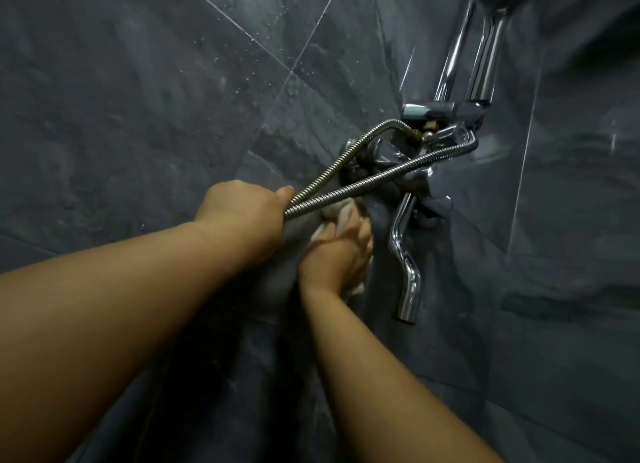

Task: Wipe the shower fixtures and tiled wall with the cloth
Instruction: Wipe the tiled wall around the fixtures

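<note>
Cloth (338,213), pale and bunched, sits in the right hand (337,254), whose curled fingers press it to the dark tiled wall (138,98) left of the chrome spout (408,268). Beside it the left hand (242,213) clenches the looped hose (346,190), which runs to the mixer (414,175) beyond.

Ribbed metal hose (363,182); glossy chrome spout (405,254); soft pale cloth (341,216); dark, matt, stone-look tiled wall (138,98).

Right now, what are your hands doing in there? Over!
Left grip holds doubled hose. Right grip holds cloth against tiled wall, beside spout. Hose crosses just above cloth.
</note>
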Available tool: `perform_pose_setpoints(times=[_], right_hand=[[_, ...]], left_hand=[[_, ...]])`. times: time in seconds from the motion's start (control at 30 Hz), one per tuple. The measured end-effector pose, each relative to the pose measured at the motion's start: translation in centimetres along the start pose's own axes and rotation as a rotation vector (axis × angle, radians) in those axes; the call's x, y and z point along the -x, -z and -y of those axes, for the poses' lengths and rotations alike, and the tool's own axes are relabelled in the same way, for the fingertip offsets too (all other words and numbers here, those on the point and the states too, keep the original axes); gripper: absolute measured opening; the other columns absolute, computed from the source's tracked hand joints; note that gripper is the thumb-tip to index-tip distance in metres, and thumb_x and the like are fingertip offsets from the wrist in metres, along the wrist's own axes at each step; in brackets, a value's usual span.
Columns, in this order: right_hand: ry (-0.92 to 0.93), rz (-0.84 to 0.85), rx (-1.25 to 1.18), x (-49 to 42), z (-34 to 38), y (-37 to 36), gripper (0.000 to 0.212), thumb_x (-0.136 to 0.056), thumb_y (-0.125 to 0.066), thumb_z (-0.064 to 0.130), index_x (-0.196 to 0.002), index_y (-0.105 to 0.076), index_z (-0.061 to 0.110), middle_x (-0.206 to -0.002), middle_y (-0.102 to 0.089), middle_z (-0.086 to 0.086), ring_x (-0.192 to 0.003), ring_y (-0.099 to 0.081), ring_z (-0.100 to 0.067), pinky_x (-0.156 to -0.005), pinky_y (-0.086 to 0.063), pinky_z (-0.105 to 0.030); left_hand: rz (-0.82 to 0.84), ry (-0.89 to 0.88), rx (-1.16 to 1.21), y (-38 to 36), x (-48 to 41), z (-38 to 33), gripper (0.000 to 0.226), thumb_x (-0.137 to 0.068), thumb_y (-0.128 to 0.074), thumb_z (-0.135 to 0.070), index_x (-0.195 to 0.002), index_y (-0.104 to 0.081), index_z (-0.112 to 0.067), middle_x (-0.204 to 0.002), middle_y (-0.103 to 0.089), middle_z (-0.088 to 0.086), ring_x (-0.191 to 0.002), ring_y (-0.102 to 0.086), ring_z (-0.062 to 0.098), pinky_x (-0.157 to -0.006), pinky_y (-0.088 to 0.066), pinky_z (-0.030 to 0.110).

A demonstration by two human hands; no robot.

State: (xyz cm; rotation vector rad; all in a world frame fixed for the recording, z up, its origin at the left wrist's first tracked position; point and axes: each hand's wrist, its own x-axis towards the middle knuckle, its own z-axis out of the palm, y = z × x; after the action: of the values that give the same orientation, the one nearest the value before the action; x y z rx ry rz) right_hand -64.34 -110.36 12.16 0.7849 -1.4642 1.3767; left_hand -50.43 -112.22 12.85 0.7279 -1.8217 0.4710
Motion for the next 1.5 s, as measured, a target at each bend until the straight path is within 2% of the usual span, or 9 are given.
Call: perform_pose_setpoints(times=[0.2, 0.3, 0.43, 0.73, 0.97, 1.07, 1.17, 1.33, 1.5], right_hand=[[0.316, 0.162, -0.056, 3.8, -1.5, 1.1, 0.064, -0.085, -0.021, 0.042, -0.146, -0.009, 0.029, -0.154, 0.002, 0.010, -0.144, -0.007, -0.018, -0.115, 0.000, -0.035], [0.423, 0.135, -0.191, 3.0, -2.0, 1.6, 0.060, -0.083, -0.036, 0.027, -0.142, -0.030, 0.024, -0.152, -0.017, 0.006, -0.141, -0.021, -0.022, -0.114, -0.011, -0.042], [0.103, -0.001, -0.309, -2.5, -0.5, 0.2, 0.039, -0.087, -0.044, 0.018, -0.121, -0.063, 0.017, -0.145, -0.043, -0.005, -0.136, -0.033, -0.030, -0.114, -0.021, -0.035], [0.066, -0.018, 0.021, 0.8, 0.6, -0.3, 0.066, -0.086, -0.016, 0.039, -0.143, -0.036, 0.011, -0.153, -0.023, -0.017, -0.139, -0.023, -0.039, -0.111, -0.017, -0.046], [-0.422, 0.011, -0.190, -3.8, 3.8, 0.6, 0.043, -0.100, -0.025, 0.029, -0.143, -0.026, 0.025, -0.154, -0.017, -0.004, -0.140, -0.017, -0.024, -0.112, -0.015, -0.038], [-0.291, -0.154, -0.041, 0.8, 2.6, 0.1, 0.051, -0.097, -0.035, 0.036, -0.146, -0.024, 0.028, -0.156, -0.021, -0.005, -0.140, -0.026, -0.026, -0.112, -0.023, -0.039], [-0.171, 0.193, 0.030, 2.1, 1.4, 1.0, 0.056, -0.099, -0.034, 0.032, -0.149, -0.011, 0.030, -0.158, 0.004, 0.000, -0.145, -0.002, -0.022, -0.116, -0.006, -0.036], [-0.242, 0.017, -0.033, -4.2, 2.1, -0.1, 0.049, -0.097, -0.026, 0.034, -0.144, -0.034, 0.023, -0.152, -0.024, -0.010, -0.138, -0.024, -0.030, -0.113, -0.014, -0.041], [0.333, 0.018, 0.030, 5.7, -3.2, 0.1, 0.063, -0.087, -0.032, 0.036, -0.148, -0.018, 0.034, -0.151, -0.031, -0.009, -0.139, -0.023, -0.027, -0.112, -0.017, -0.039]], left_hand=[[-0.027, 0.013, 0.042, -0.6, 0.1, 0.1, 0.043, -0.093, -0.038, -0.024, -0.136, -0.034, -0.027, -0.114, -0.063, 0.006, -0.104, -0.058, 0.032, -0.068, -0.035, 0.030], [-0.048, 0.023, 0.062, -0.7, 0.3, 0.0, 0.044, -0.094, -0.037, -0.023, -0.138, -0.032, -0.028, -0.118, -0.062, 0.003, -0.107, -0.057, 0.031, -0.068, -0.034, 0.029], [-0.060, 0.029, 0.070, -0.8, 0.4, -0.1, 0.045, -0.095, -0.035, -0.022, -0.139, -0.032, -0.029, -0.122, -0.060, 0.002, -0.108, -0.057, 0.030, -0.073, -0.040, 0.030], [-0.064, 0.016, 0.070, -0.8, 0.5, 0.1, 0.047, -0.095, -0.034, -0.022, -0.141, -0.028, -0.029, -0.128, -0.057, 0.000, -0.111, -0.057, 0.028, -0.078, -0.044, 0.032], [-0.033, 0.026, 0.065, -0.3, 0.7, -0.2, 0.048, -0.096, -0.033, -0.024, -0.143, -0.025, -0.029, -0.132, -0.055, 0.001, -0.114, -0.055, 0.028, -0.079, -0.043, 0.031], [-0.028, 0.027, 0.050, -0.3, 0.7, -0.2, 0.050, -0.095, -0.035, -0.024, -0.143, -0.024, -0.029, -0.136, -0.051, -0.001, -0.115, -0.056, 0.027, -0.082, -0.046, 0.032], [-0.010, 0.024, 0.034, -0.4, 0.8, -0.3, 0.053, -0.094, -0.036, -0.023, -0.145, -0.020, -0.029, -0.139, -0.049, -0.001, -0.115, -0.056, 0.027, -0.083, -0.046, 0.033], [0.013, 0.042, 0.026, 0.0, 0.6, -0.3, 0.052, -0.096, -0.033, -0.023, -0.146, -0.021, -0.030, -0.138, -0.050, 0.002, -0.115, -0.055, 0.029, -0.082, -0.045, 0.032], [0.024, 0.060, 0.025, 0.3, 1.0, -0.6, 0.056, -0.095, -0.036, -0.022, -0.147, -0.016, -0.028, -0.143, -0.044, 0.003, -0.118, -0.053, 0.030, -0.085, -0.044, 0.033]])
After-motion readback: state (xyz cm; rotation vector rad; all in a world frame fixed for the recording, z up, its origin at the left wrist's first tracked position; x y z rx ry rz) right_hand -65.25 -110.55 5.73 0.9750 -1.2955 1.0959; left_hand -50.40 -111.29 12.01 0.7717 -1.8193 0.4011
